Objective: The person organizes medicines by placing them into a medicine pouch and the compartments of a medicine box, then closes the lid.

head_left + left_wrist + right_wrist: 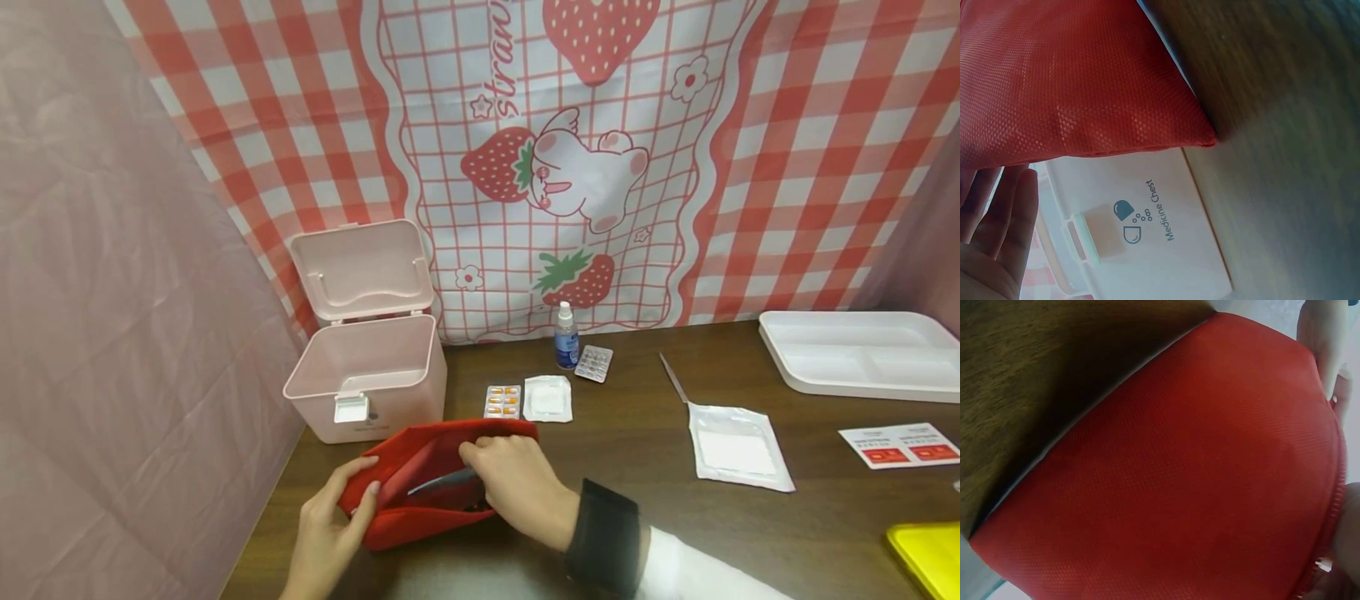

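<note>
A red zippered pouch (431, 529) stands unzipped on the table, its mouth facing up. My left hand (330, 517) grips its left end, thumb and fingers spread at the rim. My right hand (521, 483), with a black wrist strap, reaches into the right part of the mouth; its fingertips are hidden. Inside the pouch a greyish flat item (442, 481) shows, its kind unclear. In the left wrist view, left fingers (1016, 219) lie along the edge of the red fabric (1072, 81). The right wrist view is mostly filled by the pouch's side (1179, 469).
Behind the pouch is an open pink medicine chest (405, 408). Nearby lie an orange capsule blister (502, 402), a gauze packet (547, 398), a spray bottle (566, 342) and a silver blister (594, 363). Rightward are tweezers (673, 377), a larger dressing packet (738, 450), printed packets (900, 444), a white tray (840, 385) and a yellow object (930, 554).
</note>
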`<action>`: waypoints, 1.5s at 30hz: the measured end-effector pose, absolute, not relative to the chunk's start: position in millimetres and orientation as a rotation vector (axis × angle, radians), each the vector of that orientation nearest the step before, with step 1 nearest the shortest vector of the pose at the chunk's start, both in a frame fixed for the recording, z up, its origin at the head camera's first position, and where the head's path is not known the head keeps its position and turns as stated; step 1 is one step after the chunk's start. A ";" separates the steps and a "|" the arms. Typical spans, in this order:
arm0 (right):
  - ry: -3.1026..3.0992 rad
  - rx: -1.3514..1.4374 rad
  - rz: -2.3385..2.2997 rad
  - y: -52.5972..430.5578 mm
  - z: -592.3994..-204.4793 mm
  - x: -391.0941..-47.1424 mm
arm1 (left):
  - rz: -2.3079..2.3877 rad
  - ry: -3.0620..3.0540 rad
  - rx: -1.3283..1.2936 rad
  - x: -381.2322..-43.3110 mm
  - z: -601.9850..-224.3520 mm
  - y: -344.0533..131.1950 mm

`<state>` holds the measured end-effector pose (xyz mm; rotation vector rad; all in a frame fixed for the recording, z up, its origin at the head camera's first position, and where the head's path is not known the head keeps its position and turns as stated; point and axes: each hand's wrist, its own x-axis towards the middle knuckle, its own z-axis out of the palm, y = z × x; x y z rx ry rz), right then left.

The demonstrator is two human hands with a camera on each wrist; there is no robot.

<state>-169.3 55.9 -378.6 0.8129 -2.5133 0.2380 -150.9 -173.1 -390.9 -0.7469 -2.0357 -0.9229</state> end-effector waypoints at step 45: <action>-2.540 0.833 0.511 52.4 -367.0 -182.3 | -0.932 -2.028 -0.748 -153.7 -393.3 -175.2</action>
